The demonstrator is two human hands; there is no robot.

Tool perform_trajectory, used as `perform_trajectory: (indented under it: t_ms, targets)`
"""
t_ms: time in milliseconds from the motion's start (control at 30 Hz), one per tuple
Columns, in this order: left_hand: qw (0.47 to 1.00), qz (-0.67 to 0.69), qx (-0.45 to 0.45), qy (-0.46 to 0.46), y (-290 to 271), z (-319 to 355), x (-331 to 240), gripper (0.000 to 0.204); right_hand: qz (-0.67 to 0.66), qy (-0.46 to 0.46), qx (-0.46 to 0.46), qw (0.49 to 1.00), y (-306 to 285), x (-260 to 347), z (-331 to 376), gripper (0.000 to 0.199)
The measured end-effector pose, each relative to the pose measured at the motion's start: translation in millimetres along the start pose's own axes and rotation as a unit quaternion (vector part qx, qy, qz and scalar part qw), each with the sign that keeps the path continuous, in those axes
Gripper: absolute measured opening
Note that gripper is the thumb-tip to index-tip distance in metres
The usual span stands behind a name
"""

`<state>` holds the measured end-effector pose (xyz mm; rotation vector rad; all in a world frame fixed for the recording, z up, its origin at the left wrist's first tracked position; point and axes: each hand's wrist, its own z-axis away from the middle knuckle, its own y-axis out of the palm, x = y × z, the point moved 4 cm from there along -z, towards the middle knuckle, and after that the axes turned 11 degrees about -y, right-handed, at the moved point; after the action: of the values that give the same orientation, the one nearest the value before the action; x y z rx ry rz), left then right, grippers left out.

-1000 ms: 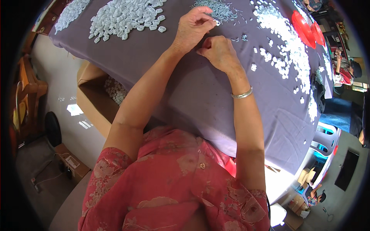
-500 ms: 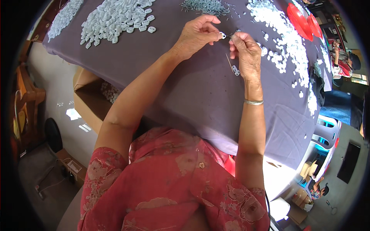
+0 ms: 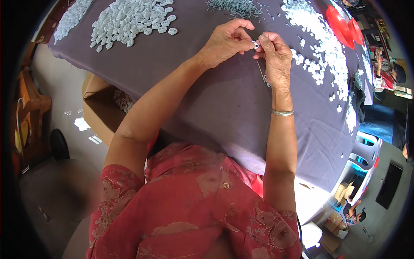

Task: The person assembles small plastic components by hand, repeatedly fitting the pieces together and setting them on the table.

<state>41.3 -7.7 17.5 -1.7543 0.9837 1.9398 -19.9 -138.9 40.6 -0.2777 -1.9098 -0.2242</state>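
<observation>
Above the cloth-covered table, my left hand [image 3: 228, 43] pinches a small white plastic piece with holes [image 3: 255, 44] between thumb and finger. My right hand [image 3: 277, 54] meets it from the other side, thumb and fingers pressed together at the piece. Whatever sits in the right fingertips is too small to make out. Beside the right wrist lie a thin stick [image 3: 261, 71] and another white piece [image 3: 266, 82], partly covered by that hand.
Heaped on the table [image 3: 207, 99] are white oval pieces [image 3: 129, 21], grey-green pins [image 3: 235, 6] and small white parts [image 3: 330, 52]. Red dishes [image 3: 340, 28] stand at the far right. An open carton [image 3: 101, 110] is below the left edge. Other people sit at the right.
The hands have come together: my left hand moved right with the white piece, up to the right fingertips. A blurred shape now covers part of the floor at lower left.
</observation>
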Motion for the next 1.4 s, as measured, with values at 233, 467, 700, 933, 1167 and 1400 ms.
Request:
perform_trajectory:
  t_ms: [233, 467, 700, 933, 1167, 1400]
  targets:
    - [1.0, 0.004, -0.009, 0.019, 0, -1, 0, 0.035, 0.026, -0.015, -0.004, 1.0, 4, 1, 4, 0.011]
    - [1.0, 0.011, -0.008, 0.024, 0, -2, 2, 0.034, 0.039, -0.022, -0.034, 0.998, 3, 1, 6, 0.011]
    - [1.0, 0.0, 0.027, -0.016, 4, 1, -2, 0.038, -0.075, 0.016, -0.075, 0.994, -6, -4, 5, 0.009]
    - [0.988, 0.079, 0.08, -0.101, 13, 6, 1, 0.049, -0.077, -0.036, -0.045, 0.995, 13, 4, 8, 0.007]
    - [0.957, 0.143, 0.2, -0.153, 18, 11, -5, 0.047, -0.166, -0.001, -0.054, 0.985, 5, 3, 8, 0.008]
    - [0.959, 0.149, 0.18, -0.163, 18, 9, 1, 0.035, -0.097, -0.071, -0.094, 0.988, 19, 5, 12, 0.007]
